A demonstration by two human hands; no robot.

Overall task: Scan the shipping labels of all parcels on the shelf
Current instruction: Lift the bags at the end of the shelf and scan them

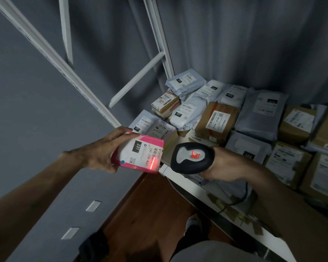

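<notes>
Gripping the pink box (138, 155) and scanner (192, 157), fingers clamped, we judge the parcels (216, 118) at two o'clock remain unscanned.

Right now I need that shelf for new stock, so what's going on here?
A person is scanning parcels. Their left hand holds a pink box off the shelf's edge, while the right hand aims a black handheld scanner at it. A red scan line falls on the box's shipping label. Many other parcels, grey mailer bags and cardboard boxes, lie on the white shelf.
</notes>
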